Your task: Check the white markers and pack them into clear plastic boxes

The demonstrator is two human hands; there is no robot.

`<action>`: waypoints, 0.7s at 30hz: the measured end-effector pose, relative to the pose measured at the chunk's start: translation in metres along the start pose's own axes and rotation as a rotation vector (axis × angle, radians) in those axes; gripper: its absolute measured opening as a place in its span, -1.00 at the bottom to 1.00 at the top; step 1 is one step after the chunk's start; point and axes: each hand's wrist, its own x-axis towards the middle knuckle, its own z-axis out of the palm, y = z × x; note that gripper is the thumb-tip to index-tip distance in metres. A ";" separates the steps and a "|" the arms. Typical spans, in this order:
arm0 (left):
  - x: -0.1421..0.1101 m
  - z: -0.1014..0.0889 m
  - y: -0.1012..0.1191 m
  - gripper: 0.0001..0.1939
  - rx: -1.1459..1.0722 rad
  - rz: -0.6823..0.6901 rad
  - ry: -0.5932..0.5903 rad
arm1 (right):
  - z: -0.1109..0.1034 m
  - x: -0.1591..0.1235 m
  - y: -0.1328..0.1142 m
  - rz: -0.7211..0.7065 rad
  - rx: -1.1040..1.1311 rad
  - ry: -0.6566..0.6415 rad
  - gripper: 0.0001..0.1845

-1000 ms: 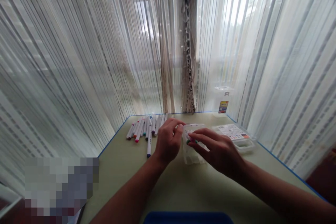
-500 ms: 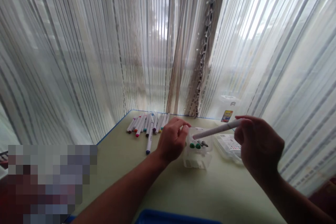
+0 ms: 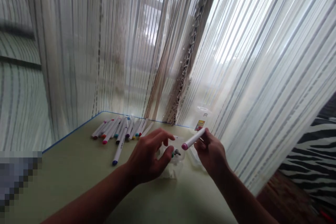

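My right hand (image 3: 211,154) pinches a white marker with a pink cap (image 3: 193,139), held level above the table and pointing left. My left hand (image 3: 149,155) curls around the near side of a small clear plastic holder (image 3: 176,155) that has a green-capped and a dark-capped marker standing in it. The holder is mostly hidden behind the left hand. A row of several white markers with coloured caps (image 3: 119,131) lies at the far left of the table, and one blue-tipped marker lies closer.
The pale green table (image 3: 78,168) has a blue taped edge and sits in a corner of sheer striped curtains. A clear plastic box with a yellow label (image 3: 201,120) stands at the back right. A zebra-patterned fabric (image 3: 312,157) is at the right.
My right hand lifted a marker out from the holder, swung it right, then brought it back toward the holder. The camera turned right. My left hand stayed at the holder.
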 end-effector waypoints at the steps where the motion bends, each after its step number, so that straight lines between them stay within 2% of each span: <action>1: -0.001 0.000 0.001 -0.85 -0.004 0.025 -0.011 | 0.001 -0.001 0.000 0.020 0.010 0.015 -0.65; 6: -0.002 0.002 0.002 -0.80 -0.001 0.095 -0.026 | 0.008 -0.008 -0.001 0.114 0.106 0.123 -0.67; 10: 0.000 0.004 -0.003 -0.85 0.026 0.061 0.027 | 0.013 -0.011 -0.004 0.028 0.100 0.104 -0.68; 13: 0.001 0.002 -0.007 -0.92 0.083 0.019 0.086 | 0.019 -0.017 -0.011 -0.143 0.057 0.109 -0.66; 16: 0.002 -0.001 -0.013 -0.93 0.149 -0.009 0.093 | 0.024 -0.030 -0.018 -0.379 -0.062 0.074 -0.72; 19: 0.004 -0.006 -0.020 -0.89 0.225 0.031 0.089 | 0.027 -0.047 -0.021 -0.681 -0.261 -0.008 -0.89; 21: 0.005 -0.009 -0.024 -0.86 0.259 0.066 0.087 | 0.028 -0.057 -0.019 -0.858 -0.372 -0.106 -0.91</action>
